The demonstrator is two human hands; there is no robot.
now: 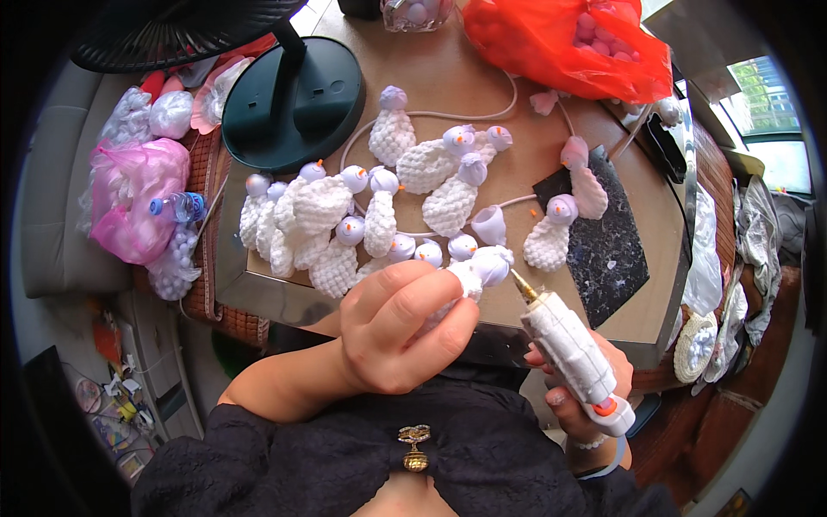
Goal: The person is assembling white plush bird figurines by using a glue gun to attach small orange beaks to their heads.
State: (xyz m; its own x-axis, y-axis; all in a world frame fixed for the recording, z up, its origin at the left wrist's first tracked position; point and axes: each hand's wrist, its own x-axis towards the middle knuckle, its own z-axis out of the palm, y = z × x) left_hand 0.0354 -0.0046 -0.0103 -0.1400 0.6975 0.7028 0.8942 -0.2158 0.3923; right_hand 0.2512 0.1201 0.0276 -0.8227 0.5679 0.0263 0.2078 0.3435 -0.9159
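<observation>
My left hand [410,323] is closed around a small white crocheted doll [486,266] with a pale lilac cloth-wrapped head. A white glue gun [572,346] is gripped in my right hand [610,368], its brass nozzle pointing at the doll's head, close beside it. Beyond my left hand, several crocheted snowman dolls [326,203] with orange noses lie in a pile. Two more dolls, one with a pinkish head [575,155] and one with a lilac head [561,210], rest by a dark speckled board [607,239]. A lilac cloth cap [490,225] stands among them.
A dark fan base [297,106] occupies the table's far left. At the far right is a red plastic bag [536,45] of pink balls. A white cable [452,115] loops behind the dolls. Left of the table lie a pink bag [139,200] and a small plastic bottle [177,207].
</observation>
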